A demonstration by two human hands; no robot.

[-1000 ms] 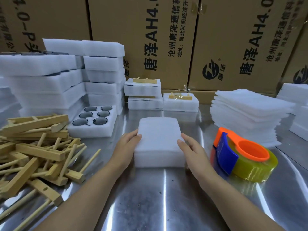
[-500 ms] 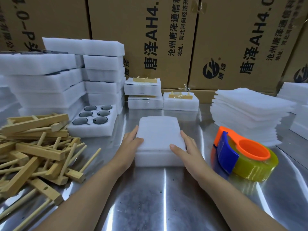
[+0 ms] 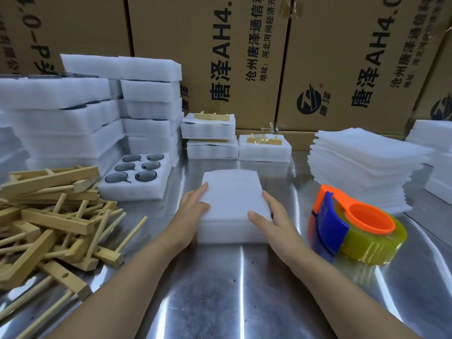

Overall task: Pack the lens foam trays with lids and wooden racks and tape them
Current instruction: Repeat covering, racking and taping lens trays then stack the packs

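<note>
I'm seeing both hands lying flat, fingers straight. My left hand (image 3: 195,204) is pressing the left edge of the foam lid (image 3: 232,195), and my right hand (image 3: 271,216) is pressing its right edge. The lid is lying on the foam tray (image 3: 232,233) mid-desk (image 3: 232,289). Open steel is stretching toward me. The wooden racks (image 3: 56,216) are crowding the left, and the tape dispenser (image 3: 354,223) is sitting near the right hand.

Bright, sharp; glare streaks, edge distortion
</note>
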